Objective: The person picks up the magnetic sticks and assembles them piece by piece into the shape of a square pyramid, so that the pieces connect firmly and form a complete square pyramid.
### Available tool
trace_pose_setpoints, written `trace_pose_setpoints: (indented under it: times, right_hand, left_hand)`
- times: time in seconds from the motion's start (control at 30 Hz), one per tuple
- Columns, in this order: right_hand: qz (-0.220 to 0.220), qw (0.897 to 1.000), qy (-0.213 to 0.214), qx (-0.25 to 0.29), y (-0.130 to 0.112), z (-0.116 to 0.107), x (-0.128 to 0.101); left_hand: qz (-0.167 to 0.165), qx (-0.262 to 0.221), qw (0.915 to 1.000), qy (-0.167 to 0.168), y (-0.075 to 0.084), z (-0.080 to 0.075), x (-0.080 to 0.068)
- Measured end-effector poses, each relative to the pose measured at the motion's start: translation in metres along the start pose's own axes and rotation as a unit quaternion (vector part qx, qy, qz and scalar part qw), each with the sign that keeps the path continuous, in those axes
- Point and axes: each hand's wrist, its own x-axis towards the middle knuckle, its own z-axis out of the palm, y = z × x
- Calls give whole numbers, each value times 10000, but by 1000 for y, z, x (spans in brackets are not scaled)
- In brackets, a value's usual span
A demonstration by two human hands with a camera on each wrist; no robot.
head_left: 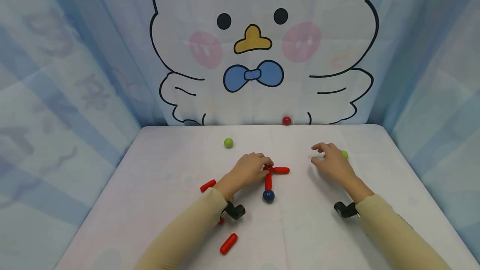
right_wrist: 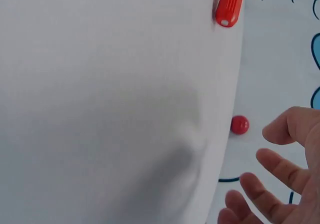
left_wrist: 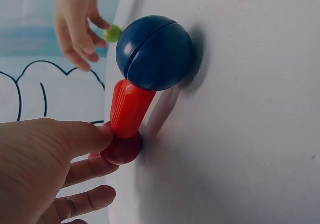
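Note:
My left hand (head_left: 247, 171) pinches a dark red ball (left_wrist: 123, 150) between thumb and fingers, in the middle of the table. From that ball a ridged red rod (left_wrist: 132, 108) runs toward me and ends in a larger dark blue ball (head_left: 268, 196). A second red rod (head_left: 281, 170) points right from the same ball. Over the right side of the table, my right hand (head_left: 333, 165) is held with fingers spread and loosely bent, nothing between them. A green ball (head_left: 345, 154) shows partly behind it in the head view.
Loose red rods lie left of centre, one by the left forearm (head_left: 208, 185) and one nearer me (head_left: 228, 243). Another red piece (head_left: 221, 221) is mostly hidden under the left sleeve. Farther back are a green ball (head_left: 228, 143) and a red ball (head_left: 286, 121) at the table's far edge.

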Motion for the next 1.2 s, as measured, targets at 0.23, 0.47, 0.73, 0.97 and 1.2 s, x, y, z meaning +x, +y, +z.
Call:
trace_pose_setpoints:
  times: [0.23,0.47,0.73,0.97,1.2]
  right_hand:
    - [330,9938,666,-824,33,-21,-5]
    - [597,9959,170,-658,47,-23,-5]
    - [394,9987,-99,-312,35,-16,-1]
    - [94,9992,-246,-285,23,-7,0]
    - [-155,9990,-420,4,10,-2,-2]
  left_hand:
    - [-140,-236,9996,-61,-4,-3,-3]
    - [-98,-305,9994,-92,-5,-2,-2]
    - [-183,-423,9989,-74,-4,-2,-4]
    - [-197,-491,9986,-81,-4,-2,-3]
    - [-191,-509,9985,-84,-4,0,-3]
